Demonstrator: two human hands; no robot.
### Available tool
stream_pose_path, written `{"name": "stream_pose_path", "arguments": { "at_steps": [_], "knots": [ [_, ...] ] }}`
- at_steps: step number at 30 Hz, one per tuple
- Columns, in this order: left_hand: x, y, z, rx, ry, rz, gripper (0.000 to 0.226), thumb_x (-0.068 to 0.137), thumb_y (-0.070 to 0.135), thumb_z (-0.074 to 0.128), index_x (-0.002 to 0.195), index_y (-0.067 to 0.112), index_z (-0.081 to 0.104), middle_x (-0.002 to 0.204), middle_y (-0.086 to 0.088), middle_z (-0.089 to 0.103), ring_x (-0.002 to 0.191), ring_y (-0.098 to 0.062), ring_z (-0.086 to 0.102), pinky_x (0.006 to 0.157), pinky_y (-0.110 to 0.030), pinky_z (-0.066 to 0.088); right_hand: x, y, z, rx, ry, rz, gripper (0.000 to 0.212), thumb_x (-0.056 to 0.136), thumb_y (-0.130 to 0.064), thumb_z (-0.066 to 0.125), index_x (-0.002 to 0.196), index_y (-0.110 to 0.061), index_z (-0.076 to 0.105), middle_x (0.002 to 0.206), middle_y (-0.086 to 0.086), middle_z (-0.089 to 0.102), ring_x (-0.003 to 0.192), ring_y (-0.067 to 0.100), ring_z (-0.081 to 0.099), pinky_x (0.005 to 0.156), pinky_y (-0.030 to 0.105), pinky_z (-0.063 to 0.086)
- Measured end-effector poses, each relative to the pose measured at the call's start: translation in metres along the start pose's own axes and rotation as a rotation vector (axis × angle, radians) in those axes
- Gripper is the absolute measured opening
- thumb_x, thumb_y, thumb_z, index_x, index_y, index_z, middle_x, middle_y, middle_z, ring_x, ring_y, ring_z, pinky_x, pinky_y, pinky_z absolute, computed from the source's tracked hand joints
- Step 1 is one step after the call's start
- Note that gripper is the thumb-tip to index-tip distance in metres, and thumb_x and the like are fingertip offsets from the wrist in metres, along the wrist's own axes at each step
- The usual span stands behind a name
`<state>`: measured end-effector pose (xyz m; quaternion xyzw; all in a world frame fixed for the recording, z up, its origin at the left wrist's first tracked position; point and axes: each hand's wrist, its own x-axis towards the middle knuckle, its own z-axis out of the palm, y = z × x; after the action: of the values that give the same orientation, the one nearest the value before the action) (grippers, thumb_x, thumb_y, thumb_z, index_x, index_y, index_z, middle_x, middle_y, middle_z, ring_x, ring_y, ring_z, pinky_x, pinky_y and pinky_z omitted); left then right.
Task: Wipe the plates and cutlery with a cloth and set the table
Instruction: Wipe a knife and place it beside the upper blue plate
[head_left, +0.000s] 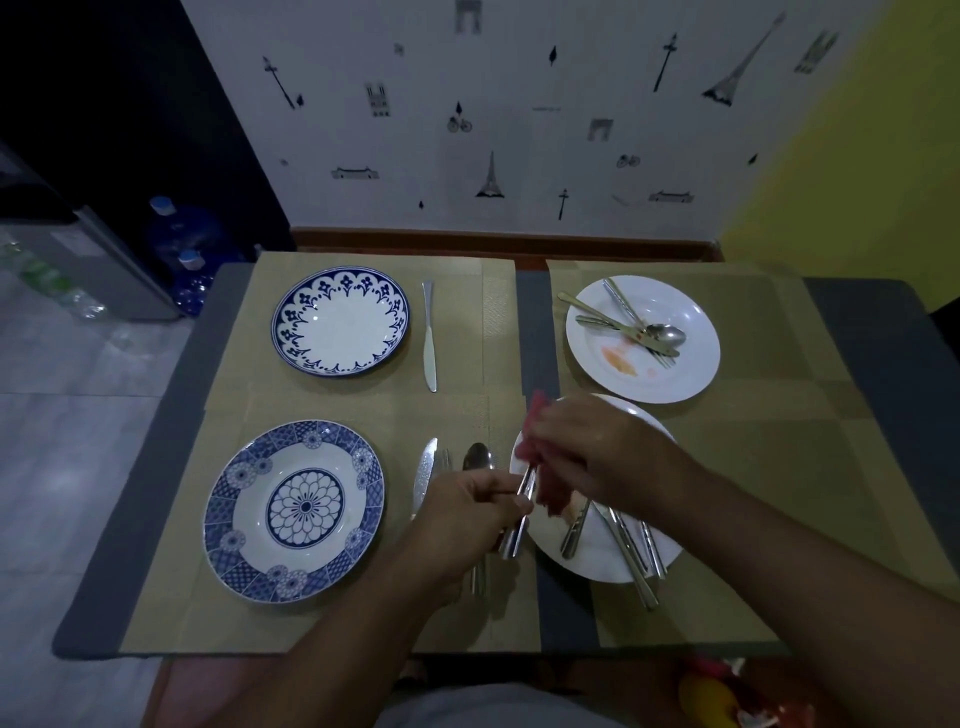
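My left hand (467, 512) grips the handle of a steel utensil (514, 535) above the near white plate's left edge. My right hand (597, 447) holds a red cloth (545, 491) wrapped around that utensil's upper end, which is hidden. The near white plate (597, 558) carries several more pieces of cutlery (631, 551). A knife (425, 470), a fork and a spoon (478, 460) lie beside the near blue patterned plate (295, 512). At the far left sits a blue-rimmed plate (340, 321) with a knife (429, 338) to its right.
A far white plate (691, 374) with an orange smear holds a spoon and forks (636, 330). Tan placemats (769, 457) cover the grey table. Blue water bottles (182, 234) stand on the floor at the left. The patterned wall (493, 130) is right behind the table.
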<state>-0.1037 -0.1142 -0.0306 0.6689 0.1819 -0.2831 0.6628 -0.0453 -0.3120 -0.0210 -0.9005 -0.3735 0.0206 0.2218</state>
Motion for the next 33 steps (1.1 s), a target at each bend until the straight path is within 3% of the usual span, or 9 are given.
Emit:
{"name": "stream_pose_path", "arguments": {
  "at_steps": [3,5,7,10,15,19,25,30,33],
  "knots": [
    [-0.001,-0.001,-0.003,-0.014,0.056,0.040,0.012,0.088,0.006,0.072,0.097,0.012,0.077,0.085,-0.009,0.075,0.077,-0.016,0.068,0.073,-0.030,0.055,0.015,0.014,-0.014,0.022,0.093,0.137,0.016,0.091,-0.015,0.062,0.102,-0.024,0.069,0.097,-0.010,0.066,0.091,0.005,0.053,0.081,0.029,0.048],
    [-0.002,0.001,-0.006,-0.003,0.071,0.072,0.012,0.089,0.006,0.071,0.094,0.014,0.078,0.080,-0.002,0.077,0.076,-0.012,0.071,0.069,-0.023,0.054,0.018,0.017,-0.017,0.021,0.090,0.161,0.017,0.090,-0.015,0.062,0.103,-0.024,0.069,0.096,-0.010,0.066,0.091,0.008,0.054,0.082,0.034,0.049],
    [-0.004,0.004,-0.008,0.019,0.078,0.100,0.017,0.089,0.002,0.069,0.091,0.017,0.078,0.076,0.004,0.077,0.072,-0.006,0.072,0.065,-0.017,0.054,0.013,0.007,-0.016,0.028,0.027,0.107,0.017,0.092,-0.020,0.061,0.106,-0.025,0.069,0.100,-0.010,0.067,0.094,0.007,0.055,0.083,0.028,0.048],
    [-0.005,0.001,-0.006,0.102,0.119,0.146,0.020,0.088,0.001,0.070,0.094,0.018,0.077,0.077,0.004,0.076,0.072,-0.006,0.071,0.072,-0.020,0.057,0.010,-0.004,-0.013,0.007,-0.063,-0.006,0.020,0.093,-0.026,0.057,0.108,-0.022,0.070,0.104,-0.007,0.068,0.097,0.007,0.054,0.085,0.021,0.043],
    [-0.007,0.002,0.003,0.107,0.184,0.188,0.028,0.089,-0.001,0.067,0.084,0.025,0.075,0.069,0.006,0.070,0.063,-0.005,0.064,0.064,-0.023,0.055,0.031,0.021,-0.013,0.021,-0.047,0.124,0.017,0.089,-0.021,0.057,0.102,-0.025,0.067,0.095,-0.013,0.064,0.088,0.010,0.054,0.080,0.036,0.048],
    [-0.008,0.004,0.004,0.089,0.183,0.194,0.037,0.091,-0.003,0.064,0.076,0.031,0.073,0.060,0.011,0.068,0.056,-0.002,0.060,0.059,-0.021,0.051,0.030,0.025,-0.018,0.103,-0.027,0.207,0.017,0.089,-0.015,0.061,0.101,-0.023,0.071,0.093,-0.010,0.068,0.087,0.006,0.058,0.077,0.027,0.049],
    [-0.012,-0.001,0.014,-0.002,0.181,0.152,0.022,0.093,-0.001,0.064,0.090,0.018,0.075,0.071,0.001,0.069,0.065,-0.010,0.062,0.066,-0.026,0.055,0.016,0.045,-0.025,0.117,-0.042,0.309,0.016,0.088,-0.011,0.061,0.092,-0.023,0.071,0.083,-0.008,0.067,0.078,0.005,0.060,0.066,0.021,0.044],
    [-0.004,0.003,0.021,-0.082,0.219,0.095,0.012,0.095,0.003,0.063,0.103,0.006,0.071,0.084,-0.014,0.071,0.067,-0.013,0.066,0.066,-0.026,0.057,0.003,0.054,-0.023,0.092,-0.010,0.351,0.011,0.089,-0.015,0.064,0.097,-0.018,0.072,0.087,-0.003,0.068,0.082,0.010,0.060,0.073,0.032,0.051],
    [0.003,0.005,0.021,-0.119,0.205,0.080,0.015,0.095,0.006,0.064,0.109,0.003,0.070,0.095,-0.022,0.073,0.073,-0.019,0.069,0.064,-0.025,0.057,-0.003,0.055,-0.025,0.114,0.010,0.349,0.012,0.089,-0.017,0.067,0.100,-0.019,0.072,0.090,-0.005,0.069,0.085,0.008,0.061,0.072,0.023,0.049]
  ]
}}
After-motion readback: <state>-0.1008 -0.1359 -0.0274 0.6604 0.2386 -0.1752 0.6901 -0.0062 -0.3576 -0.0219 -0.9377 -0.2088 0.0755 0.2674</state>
